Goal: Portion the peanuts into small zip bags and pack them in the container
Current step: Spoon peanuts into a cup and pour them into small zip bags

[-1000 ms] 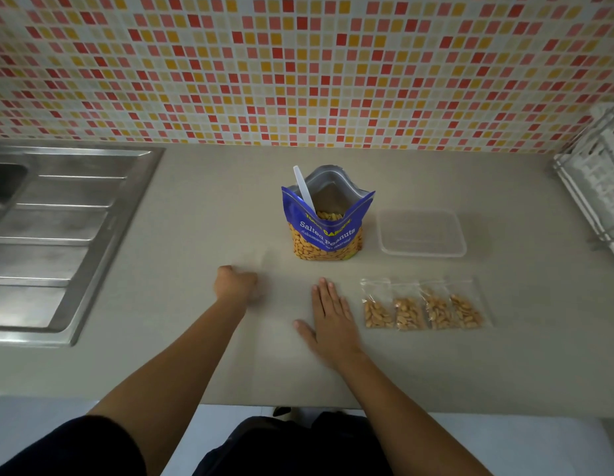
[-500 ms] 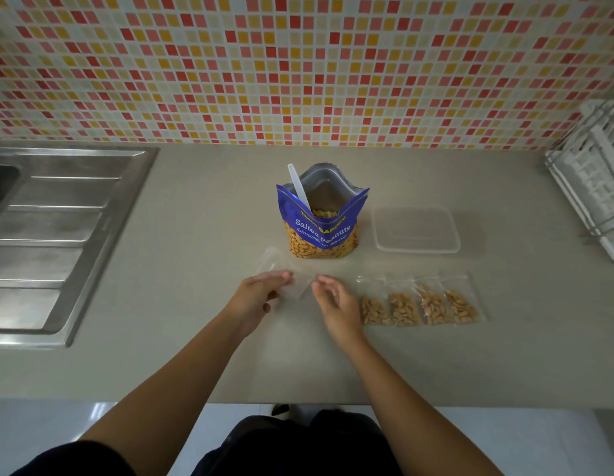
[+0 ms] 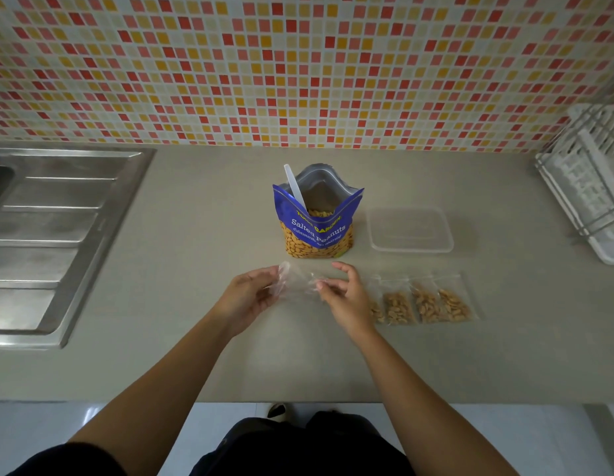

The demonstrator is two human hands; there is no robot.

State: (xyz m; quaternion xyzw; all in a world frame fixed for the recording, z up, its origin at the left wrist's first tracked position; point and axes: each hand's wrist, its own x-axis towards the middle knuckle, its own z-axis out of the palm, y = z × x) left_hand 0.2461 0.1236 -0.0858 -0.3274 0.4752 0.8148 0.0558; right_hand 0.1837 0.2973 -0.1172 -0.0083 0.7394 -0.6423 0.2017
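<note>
Two hands hold an empty clear bag over a grey worktop [image 3: 195, 338] backed by mosaic tiles.

In front of the peanut pouch [image 3: 317, 228], the left hand [image 3: 245, 297] and right hand [image 3: 345, 297] each pinch an end of the zip bag [image 3: 297, 285] in their fingers; it seems slightly raised. Filled bags [image 3: 424, 304] lie right of the pouch, nearer than the clear container [image 3: 410, 230]; a steel sink [image 3: 55, 242] sits left.
</note>
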